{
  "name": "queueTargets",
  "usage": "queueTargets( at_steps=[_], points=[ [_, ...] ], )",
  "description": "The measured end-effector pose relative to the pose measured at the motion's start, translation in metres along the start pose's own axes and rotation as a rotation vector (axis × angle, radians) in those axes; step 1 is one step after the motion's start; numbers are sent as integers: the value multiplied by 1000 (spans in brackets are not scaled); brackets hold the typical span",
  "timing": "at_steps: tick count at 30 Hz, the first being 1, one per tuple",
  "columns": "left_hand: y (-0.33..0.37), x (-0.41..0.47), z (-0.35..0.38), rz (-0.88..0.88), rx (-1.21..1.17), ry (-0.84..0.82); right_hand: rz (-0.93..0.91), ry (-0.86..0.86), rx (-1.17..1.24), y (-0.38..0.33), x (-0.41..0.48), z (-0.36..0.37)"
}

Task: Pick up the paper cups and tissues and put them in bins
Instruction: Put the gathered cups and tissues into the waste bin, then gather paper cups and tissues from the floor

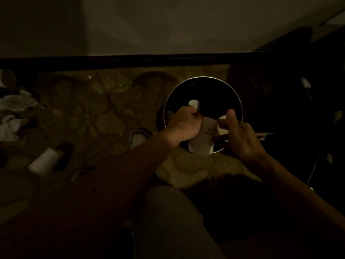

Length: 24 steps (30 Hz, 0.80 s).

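Hovering over the bin (203, 77) so the drop lands inside, the left hand (183, 125) has its grip clenched on a paper cup (194, 105), the right hand (240, 136) too dim to call, tissues (17, 101) lying on the carpet (104, 116).

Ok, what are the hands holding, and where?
Left hand grips a paper cup round its side, over the bin. Right hand: too dark to tell.

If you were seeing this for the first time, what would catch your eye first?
The round bin with its shiny rim, mid-frame, where the left hand and right hand hold white paper cups over its mouth. On the carpet at left lie a fallen cup and crumpled tissues.
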<state>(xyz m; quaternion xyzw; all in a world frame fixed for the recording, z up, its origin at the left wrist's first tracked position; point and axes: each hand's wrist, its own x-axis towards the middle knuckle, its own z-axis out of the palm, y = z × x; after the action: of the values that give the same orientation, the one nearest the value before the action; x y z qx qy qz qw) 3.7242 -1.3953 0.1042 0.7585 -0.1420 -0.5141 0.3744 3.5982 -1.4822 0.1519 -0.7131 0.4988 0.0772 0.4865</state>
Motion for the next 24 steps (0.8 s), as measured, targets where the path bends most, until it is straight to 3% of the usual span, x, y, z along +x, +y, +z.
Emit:
queueTargets(
  at_steps=[4, 9, 12, 19, 24],
  points=[
    [-6, 4, -8, -30, 53, 16, -85, -49, -72, 2, 3, -5],
    [-11, -23, -40, -24, -47, 72, -133, -107, -113, -18, -14, -2],
    [-9, -62, -79, 101, 147, 184, -197, -137, -163, -49, -35, 14],
    [-40, -202, -207, 250, 604, 256, -583, -377, -327, -150, -97, 92],
    [-123, -260, -279, 244, 470, 442, -679, -540, -491, -193, -118, 177]
  ],
)
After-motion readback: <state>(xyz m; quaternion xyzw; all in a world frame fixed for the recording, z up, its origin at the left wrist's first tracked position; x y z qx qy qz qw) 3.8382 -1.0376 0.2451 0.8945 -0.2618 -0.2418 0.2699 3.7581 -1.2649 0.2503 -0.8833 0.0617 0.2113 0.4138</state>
